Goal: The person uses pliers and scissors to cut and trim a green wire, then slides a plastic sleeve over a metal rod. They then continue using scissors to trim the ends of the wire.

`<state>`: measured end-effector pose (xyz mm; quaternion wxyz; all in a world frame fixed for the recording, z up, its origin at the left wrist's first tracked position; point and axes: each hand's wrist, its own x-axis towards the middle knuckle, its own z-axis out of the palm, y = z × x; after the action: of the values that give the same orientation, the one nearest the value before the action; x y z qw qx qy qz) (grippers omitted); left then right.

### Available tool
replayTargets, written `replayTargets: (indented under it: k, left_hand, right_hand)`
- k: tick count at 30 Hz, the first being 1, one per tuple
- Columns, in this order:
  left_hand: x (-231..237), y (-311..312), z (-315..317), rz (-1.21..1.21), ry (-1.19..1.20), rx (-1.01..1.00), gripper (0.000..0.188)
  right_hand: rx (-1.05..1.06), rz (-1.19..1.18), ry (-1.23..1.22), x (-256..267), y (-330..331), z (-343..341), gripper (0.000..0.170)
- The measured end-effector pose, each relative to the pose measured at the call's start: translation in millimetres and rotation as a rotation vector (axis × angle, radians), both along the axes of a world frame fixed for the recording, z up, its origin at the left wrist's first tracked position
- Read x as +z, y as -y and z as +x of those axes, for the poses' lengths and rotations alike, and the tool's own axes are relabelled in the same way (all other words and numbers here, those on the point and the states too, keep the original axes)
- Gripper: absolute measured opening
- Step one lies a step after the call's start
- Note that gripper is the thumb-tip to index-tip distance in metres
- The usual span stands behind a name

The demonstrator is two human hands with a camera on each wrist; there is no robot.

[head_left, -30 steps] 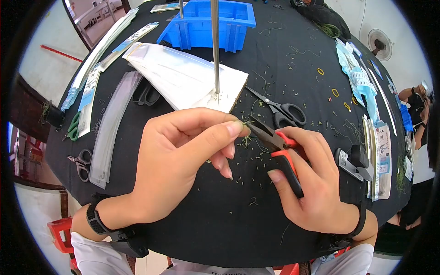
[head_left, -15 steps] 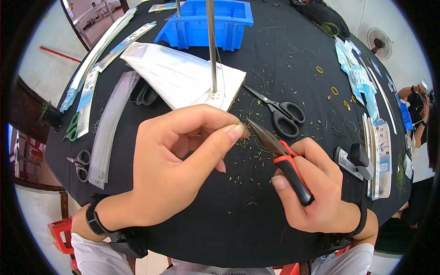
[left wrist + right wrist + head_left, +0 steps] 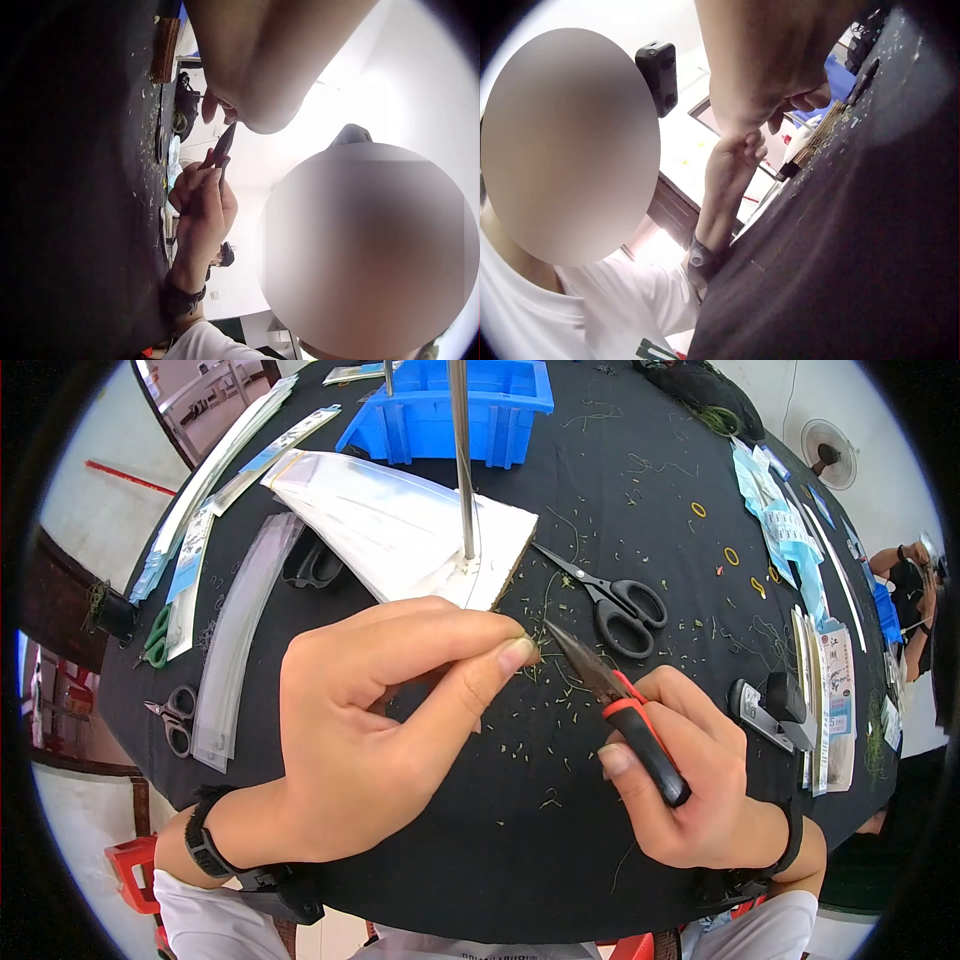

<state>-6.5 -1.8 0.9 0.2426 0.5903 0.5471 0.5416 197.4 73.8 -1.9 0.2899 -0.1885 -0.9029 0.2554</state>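
My left hand (image 3: 390, 730) pinches a small greenish strand (image 3: 537, 647) between thumb and forefinger, most of it hidden by the fingertips. In my right hand (image 3: 700, 780) are needle-nose pliers (image 3: 645, 735) with red and black handles. Their tips are together, pointing up and left, just right of the left fingertips. The left wrist view shows the pliers (image 3: 225, 142) from the side, raised above the table. A thin line runs down by the metal rod (image 3: 463, 470) and passes behind the left hand.
Black scissors (image 3: 630, 610) lie beyond the pliers among green clippings. The rod stands on a white board (image 3: 510, 540), before a blue bin (image 3: 490, 420). Plastic sleeves (image 3: 245, 650) and small snips (image 3: 178, 720) are on the left; a stapler (image 3: 770, 715) and packets (image 3: 835, 700) on the right.
The pliers' jaws have gone from spread at the left fingertips to closed, and the tool has drawn back slightly to the right. My left hand has shifted a little left, its lower fingers tucked in.
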Motion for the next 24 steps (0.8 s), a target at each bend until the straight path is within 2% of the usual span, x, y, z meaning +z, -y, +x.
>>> replayTargets:
  k: [5, 18, 21, 24]
  left_hand:
    - [-2.5, -1.2, -2.4, 0.054, -0.125, 0.03, 0.01]
    - [-2.3, -3.7, -3.7, 0.079, -0.115, 0.001, 0.011]
    - [-2.7, -4.0, -2.9, 0.074, -0.067, -0.001, 0.011]
    - [-1.7, -4.0, -3.9, 0.064, -0.09, -0.043, 0.01]
  right_hand:
    - [-0.006, -0.005, -0.01, 2.3, -1.3, -0.2, 0.018]
    - [-0.019, 0.049, -0.042, -0.2, -0.7, 0.4, 0.021]
    - [-0.163, -0.024, 0.021, -1.8, -1.4, -0.2, 0.02]
    - [-0.143, 0.109, 0.199, -6.1, -2.7, 1.4, 0.021]
